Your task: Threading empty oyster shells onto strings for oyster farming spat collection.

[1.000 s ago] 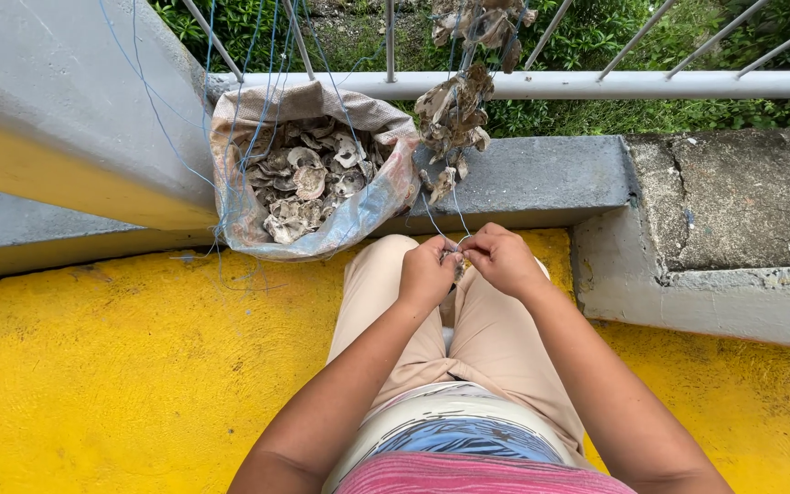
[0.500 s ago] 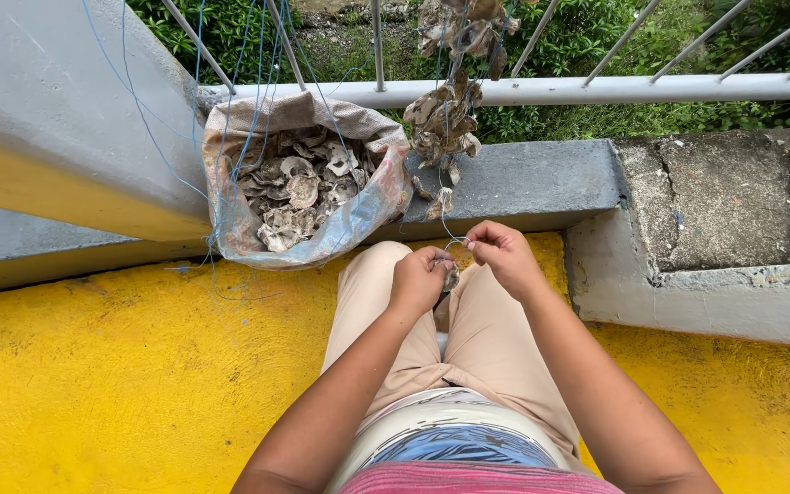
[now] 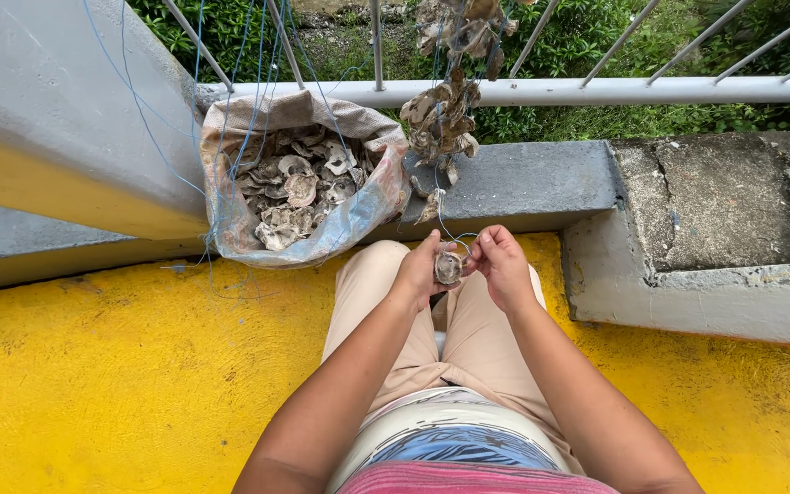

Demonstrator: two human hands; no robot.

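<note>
The shell (image 3: 448,267) sits at centre frame, pinched between both hands over the person's lap. The left hand (image 3: 418,271) grips its left edge with thumb and fingers closed; the right hand (image 3: 502,265) has fingers curled at its right edge, apparently working the thin blue line (image 3: 443,220) that rises to the hanging string of shells (image 3: 441,114) at upper centre. Compared with half a second ago, the hands sit closer together and the shell now shows plainly between them, suggesting threading is under way. The open sack of shells (image 3: 299,187) rests at upper left against the grey ledge (image 3: 523,178).
</note>
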